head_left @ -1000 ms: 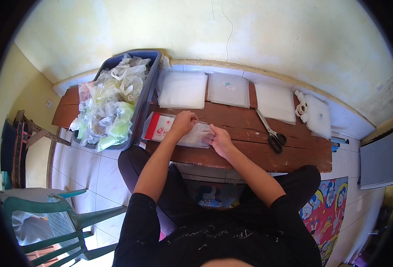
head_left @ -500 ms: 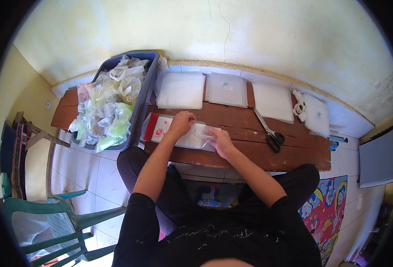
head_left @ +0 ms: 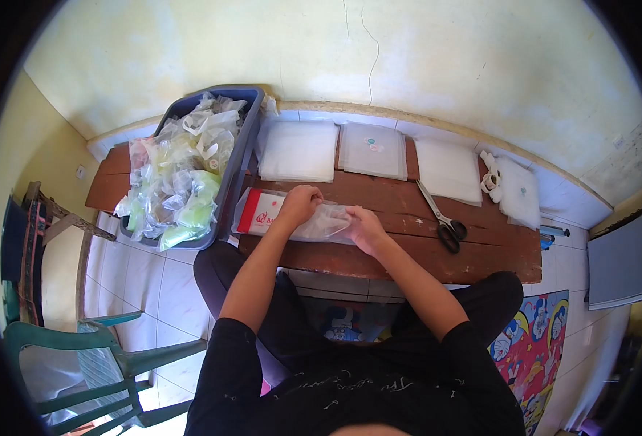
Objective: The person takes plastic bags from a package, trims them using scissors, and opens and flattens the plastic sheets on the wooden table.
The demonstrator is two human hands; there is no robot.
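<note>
A clear plastic bag (head_left: 328,222) lies at the bench's near edge, over a flat white pack with a red band (head_left: 250,211) at its left end. My left hand (head_left: 301,206) rests on the pack and pinches the plastic with its fingers closed. At the bag's right end my right hand (head_left: 365,229) has its fingers closed on the crumpled plastic. Both hands are a short way apart. To their right, black-handled scissors (head_left: 448,231) lie on the brown wooden bench (head_left: 386,206).
A grey bin (head_left: 242,149) full of crumpled plastic bags stands at the left. Flat plastic stacks (head_left: 299,151) line the bench's back, with a white roll (head_left: 491,179) near the right end. A green chair (head_left: 110,363) stands at lower left.
My right hand has shifted slightly and its fingers have closed more on the bag's right end, where the plastic is now bunched. My left hand has stayed nearly in place.
</note>
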